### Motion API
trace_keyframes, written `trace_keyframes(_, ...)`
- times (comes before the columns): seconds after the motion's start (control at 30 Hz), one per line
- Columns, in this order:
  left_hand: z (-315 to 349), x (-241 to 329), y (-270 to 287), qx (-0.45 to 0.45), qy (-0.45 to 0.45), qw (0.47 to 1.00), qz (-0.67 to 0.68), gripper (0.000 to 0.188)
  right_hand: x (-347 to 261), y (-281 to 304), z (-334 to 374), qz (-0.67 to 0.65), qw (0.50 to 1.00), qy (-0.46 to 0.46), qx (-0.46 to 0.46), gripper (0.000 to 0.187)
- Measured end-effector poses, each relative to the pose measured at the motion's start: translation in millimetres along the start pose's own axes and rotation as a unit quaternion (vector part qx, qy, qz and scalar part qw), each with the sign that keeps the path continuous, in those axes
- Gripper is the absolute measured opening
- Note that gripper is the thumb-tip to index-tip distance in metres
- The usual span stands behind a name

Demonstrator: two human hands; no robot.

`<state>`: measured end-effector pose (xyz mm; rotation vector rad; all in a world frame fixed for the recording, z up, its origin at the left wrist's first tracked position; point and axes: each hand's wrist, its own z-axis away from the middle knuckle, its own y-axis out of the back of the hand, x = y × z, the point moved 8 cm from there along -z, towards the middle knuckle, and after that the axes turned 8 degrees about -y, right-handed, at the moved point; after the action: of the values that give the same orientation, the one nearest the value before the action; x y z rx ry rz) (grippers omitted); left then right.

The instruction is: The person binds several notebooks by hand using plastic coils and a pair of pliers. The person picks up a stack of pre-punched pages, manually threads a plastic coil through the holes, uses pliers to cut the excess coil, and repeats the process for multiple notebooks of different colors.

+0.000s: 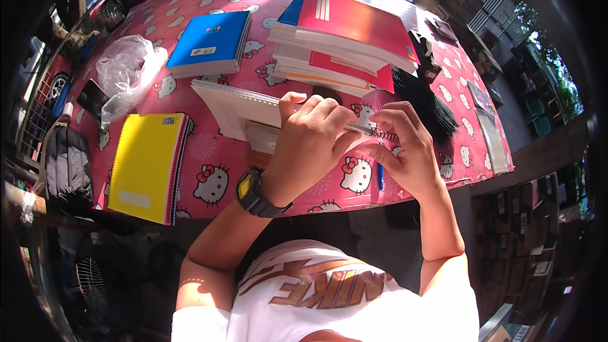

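Note:
A notebook block with pale pages and a hole-punched edge stands tilted over the table. My left hand, with a black watch on its wrist, is closed over its top edge. From the right end of that edge sticks out a dark spiral binding coil. My right hand pinches the coil between thumb and fingers; how far it runs through the holes is hidden behind my left hand. Beyond my right hand lies a heap of black coils. A blue pen rests below the coil.
A pink patterned cloth covers the table. Stacked red-covered notebooks stand at the back, a blue stack to their left. Yellow notebooks, a plastic bag and a black bag are at left. A flat clear sleeve lies at right.

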<state>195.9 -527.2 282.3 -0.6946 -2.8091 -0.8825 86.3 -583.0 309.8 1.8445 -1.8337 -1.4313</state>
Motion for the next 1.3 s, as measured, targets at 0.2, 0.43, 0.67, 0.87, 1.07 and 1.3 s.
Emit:
trace_keyframes(0.2,-1,2,2,0.019,0.000,1.000,-0.016,0.020,14,-4,5,-0.018,0.999,-0.049,-0.004,0.020)
trace_keyframes(0.43,-2,5,0,0.012,0.013,0.999,-0.035,0.018,11,-10,8,0.060,0.998,-0.018,-0.012,0.018)
trace_keyframes(0.67,-3,2,2,0.015,0.011,0.999,-0.043,0.015,7,-2,6,0.043,0.997,0.028,0.059,0.020)
trace_keyframes(0.87,-3,11,0,-0.002,0.028,0.999,-0.020,0.012,-2,1,14,0.055,0.995,0.042,0.068,0.024)
trace_keyframes(1.07,-5,17,2,-0.014,0.020,1.000,0.005,0.019,25,-2,1,-0.033,0.997,-0.023,-0.066,0.025)
trace_keyframes(1.3,-13,22,-3,-0.059,-0.061,0.995,0.051,0.013,169,-48,-4,-0.264,0.899,-0.238,-0.258,0.040)
